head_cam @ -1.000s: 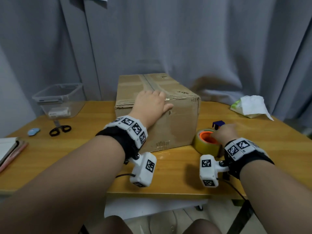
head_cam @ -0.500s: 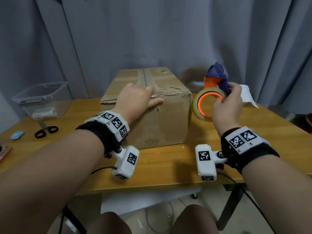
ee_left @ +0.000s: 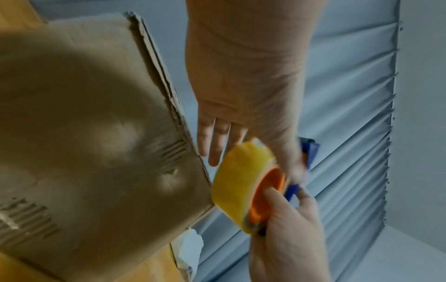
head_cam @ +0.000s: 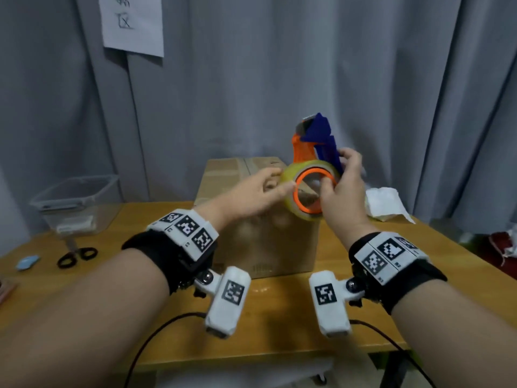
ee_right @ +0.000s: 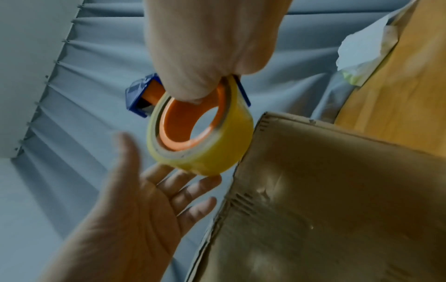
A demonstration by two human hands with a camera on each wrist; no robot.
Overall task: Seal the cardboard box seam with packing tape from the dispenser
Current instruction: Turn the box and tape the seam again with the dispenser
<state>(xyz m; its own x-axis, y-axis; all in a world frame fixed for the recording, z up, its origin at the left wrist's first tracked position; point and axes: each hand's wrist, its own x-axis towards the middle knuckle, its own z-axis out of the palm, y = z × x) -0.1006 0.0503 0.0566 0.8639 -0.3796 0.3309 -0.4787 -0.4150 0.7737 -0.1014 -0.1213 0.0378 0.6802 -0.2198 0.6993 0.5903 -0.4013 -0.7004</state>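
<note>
Head view: right hand (head_cam: pixel 340 189) has lifted the tape dispenser (head_cam: pixel 313 175) (gripped) over the cardboard box (head_cam: pixel 260 242); open left hand (head_cam: pixel 251 194) now reaches it, likely for the tape end.

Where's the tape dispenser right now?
Head view: the tape dispenser is held up in the right hand, above the cardboard box's right side, left hand reaching beside it.
</note>
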